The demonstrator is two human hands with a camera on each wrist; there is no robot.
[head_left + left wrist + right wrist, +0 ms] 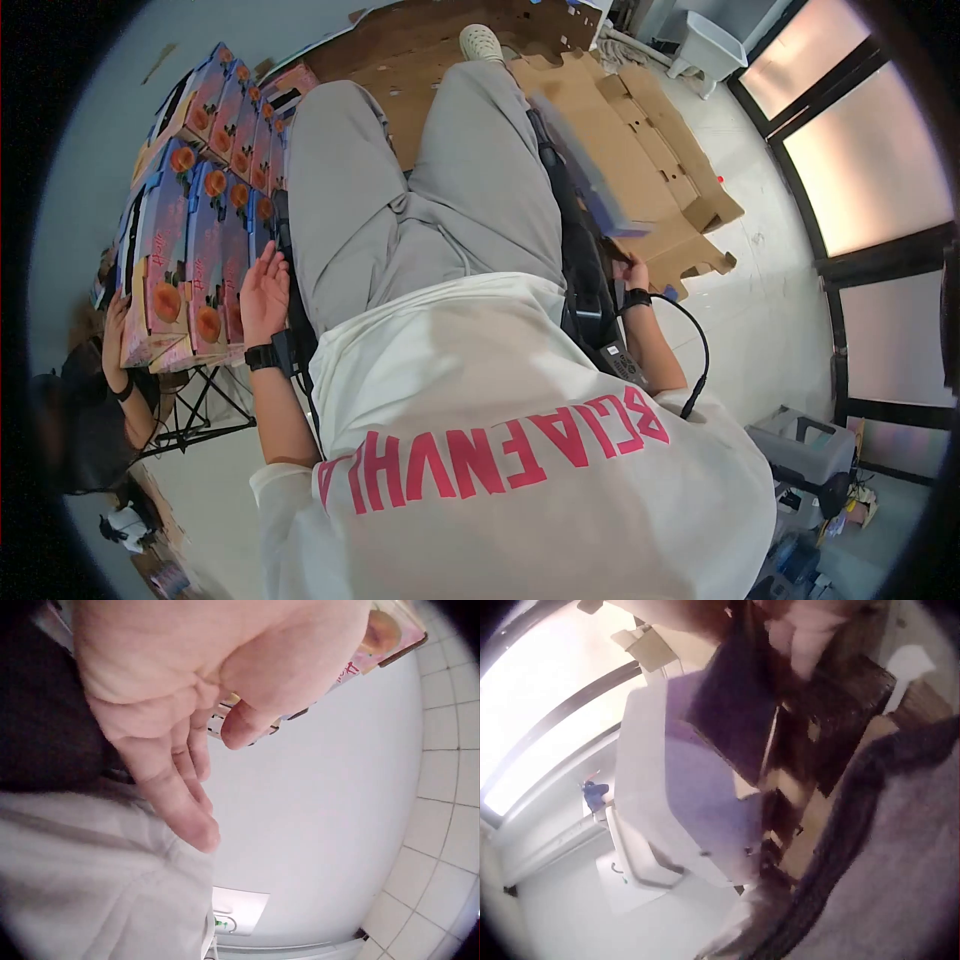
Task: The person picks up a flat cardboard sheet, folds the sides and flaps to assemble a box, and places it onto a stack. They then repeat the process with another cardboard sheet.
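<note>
My right hand (636, 272) grips the near edge of an unfolded cardboard box (590, 130), brown inside with a purple-blue printed outside. In the right wrist view the fingers (802, 641) are at the top beside a dark purple flap of the box (705, 795); the thumb's hold is partly hidden. My left hand (264, 295) hangs palm up with loosely bent fingers, holding nothing. It is beside a stack of peach-printed boxes (190, 235). The left wrist view shows the same hand (217, 697) bare, close to the grey trousers (97, 877).
Another person's hand (115, 335) rests against the stacked boxes, which stand on a black folding frame (200, 410). A large brown carton (400, 40) lies beyond my legs. A white basin (710, 45) stands back right, near dark-framed windows (865, 130). Grey plastic cases (800, 445) are at the right.
</note>
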